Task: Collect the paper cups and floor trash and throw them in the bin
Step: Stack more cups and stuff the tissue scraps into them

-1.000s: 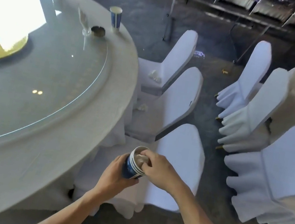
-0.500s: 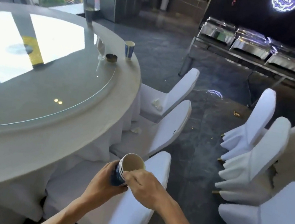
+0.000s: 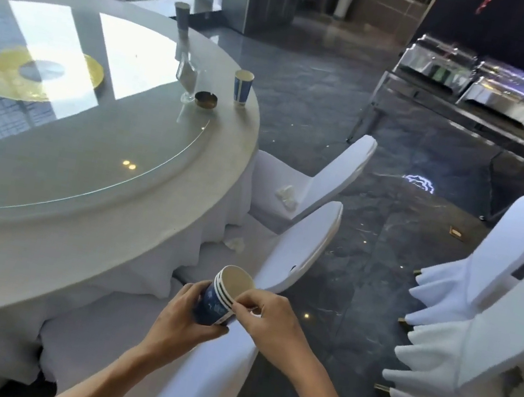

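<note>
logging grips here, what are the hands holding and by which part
A stack of nested paper cups: left hand wraps its blue side wall, right hand pinches the rims.

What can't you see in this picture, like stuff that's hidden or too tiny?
- Inside of the stacked blue-and-white paper cups, head view: the top cup's wall and the right hand hide the bottom.
- Inside of the lone blue paper cup on the round white table: too far away.
- Small crumpled white scraps on the white chair seats: too small to identify.
- No bin is in view.
</note>
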### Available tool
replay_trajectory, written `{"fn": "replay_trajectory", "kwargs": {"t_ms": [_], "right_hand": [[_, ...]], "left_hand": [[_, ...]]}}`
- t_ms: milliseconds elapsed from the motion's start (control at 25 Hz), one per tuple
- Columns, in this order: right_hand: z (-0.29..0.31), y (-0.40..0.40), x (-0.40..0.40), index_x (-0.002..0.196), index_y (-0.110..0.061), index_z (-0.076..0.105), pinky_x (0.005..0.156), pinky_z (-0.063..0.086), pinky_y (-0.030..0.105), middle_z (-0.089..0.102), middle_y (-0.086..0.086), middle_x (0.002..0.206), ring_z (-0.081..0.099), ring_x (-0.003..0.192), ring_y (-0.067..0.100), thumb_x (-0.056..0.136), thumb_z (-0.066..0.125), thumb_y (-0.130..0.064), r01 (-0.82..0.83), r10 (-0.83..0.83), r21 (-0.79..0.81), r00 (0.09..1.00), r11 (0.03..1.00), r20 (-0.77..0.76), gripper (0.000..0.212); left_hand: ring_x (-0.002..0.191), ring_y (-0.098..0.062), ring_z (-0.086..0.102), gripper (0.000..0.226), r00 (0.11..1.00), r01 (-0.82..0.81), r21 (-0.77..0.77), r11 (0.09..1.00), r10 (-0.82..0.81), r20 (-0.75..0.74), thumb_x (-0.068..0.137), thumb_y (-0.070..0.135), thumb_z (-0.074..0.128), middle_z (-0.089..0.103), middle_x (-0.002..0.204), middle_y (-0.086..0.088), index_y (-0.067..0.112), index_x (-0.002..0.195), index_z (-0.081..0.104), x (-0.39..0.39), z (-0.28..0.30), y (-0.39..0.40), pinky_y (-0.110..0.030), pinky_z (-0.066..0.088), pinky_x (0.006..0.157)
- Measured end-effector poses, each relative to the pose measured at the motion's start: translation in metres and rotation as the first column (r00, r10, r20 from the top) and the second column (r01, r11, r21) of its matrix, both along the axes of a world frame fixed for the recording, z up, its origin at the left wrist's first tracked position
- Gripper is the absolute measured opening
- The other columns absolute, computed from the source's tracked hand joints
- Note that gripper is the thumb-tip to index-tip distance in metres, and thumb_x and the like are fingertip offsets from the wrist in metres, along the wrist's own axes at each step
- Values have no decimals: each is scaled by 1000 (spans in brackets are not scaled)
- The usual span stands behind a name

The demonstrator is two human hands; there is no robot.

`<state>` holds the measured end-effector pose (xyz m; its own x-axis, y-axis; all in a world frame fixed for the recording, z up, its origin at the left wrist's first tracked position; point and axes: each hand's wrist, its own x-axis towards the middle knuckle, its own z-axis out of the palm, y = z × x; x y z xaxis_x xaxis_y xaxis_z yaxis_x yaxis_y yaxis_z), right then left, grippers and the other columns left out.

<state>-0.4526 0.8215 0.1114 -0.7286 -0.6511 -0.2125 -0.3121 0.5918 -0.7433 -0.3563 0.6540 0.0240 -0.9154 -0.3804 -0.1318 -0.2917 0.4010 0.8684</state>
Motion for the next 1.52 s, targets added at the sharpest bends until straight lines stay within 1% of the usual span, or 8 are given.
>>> {"fn": "replay_trajectory", "kwargs": {"t_ms": [240,360,640,800,1000,1160,1400,1520], "right_hand": [[-8,42,-95,98,-21,75,75,50,18,73,-13,91,66,86,5,94,63,-26,-186,186,-38,982,982,7,13],[-5,49,-134,99,-20,76,80,54,24,76,-8,94,67,88,9,95,64,-26,-301,300,-38,953,953,-39,13],[-22,5,-220,101,-20,76,78,53,20,75,-12,93,68,86,3,95,68,-24,-549,547,1,832,836,-91,11],[-35,-27,-270,102,-20,76,80,58,24,74,-11,94,68,88,6,96,68,-23,-592,595,62,799,804,-84,11],[-39,-69,-326,101,-19,77,78,59,25,71,-14,91,71,86,7,95,70,-21,-653,658,81,751,753,-56,9],[-53,-106,-367,97,-16,80,74,53,20,74,-9,90,72,85,9,93,70,-17,-657,663,91,747,748,-46,11],[-95,-166,-439,100,-17,77,72,48,25,72,-6,92,69,92,14,93,65,-20,-711,716,192,696,676,55,14],[-138,-189,-465,115,-16,73,88,50,30,73,-2,111,67,109,19,94,64,-20,-781,783,245,612,575,114,23]], "left_hand": [[102,-3,64,75,976,-216,-25,976,215,-30,64,48,92,60,119,16,39,129,57,-65,2,63,-14,52,79],[102,-4,65,74,945,-327,-3,945,327,-27,63,47,91,60,117,15,39,129,58,-87,8,88,-22,55,83],[106,-7,62,77,828,-561,7,828,560,20,64,43,86,57,119,14,41,132,50,-147,-11,85,-37,57,90],[106,-13,62,75,800,-599,30,800,596,60,65,32,90,57,116,11,36,129,50,-200,-27,61,-27,52,85],[103,-7,59,77,752,-659,84,748,652,96,66,41,92,57,114,15,34,131,52,-241,-31,44,-17,44,78],[101,-10,61,70,648,-761,99,641,746,157,68,33,93,61,114,8,27,128,58,-263,-51,33,-9,41,70],[105,-16,66,60,493,-869,87,487,838,234,69,16,91,68,113,5,22,119,58,-301,-84,18,-4,43,70],[105,-15,68,61,377,-925,56,375,893,247,69,14,92,72,112,5,19,121,60,-317,-101,19,-3,44,70]]}}
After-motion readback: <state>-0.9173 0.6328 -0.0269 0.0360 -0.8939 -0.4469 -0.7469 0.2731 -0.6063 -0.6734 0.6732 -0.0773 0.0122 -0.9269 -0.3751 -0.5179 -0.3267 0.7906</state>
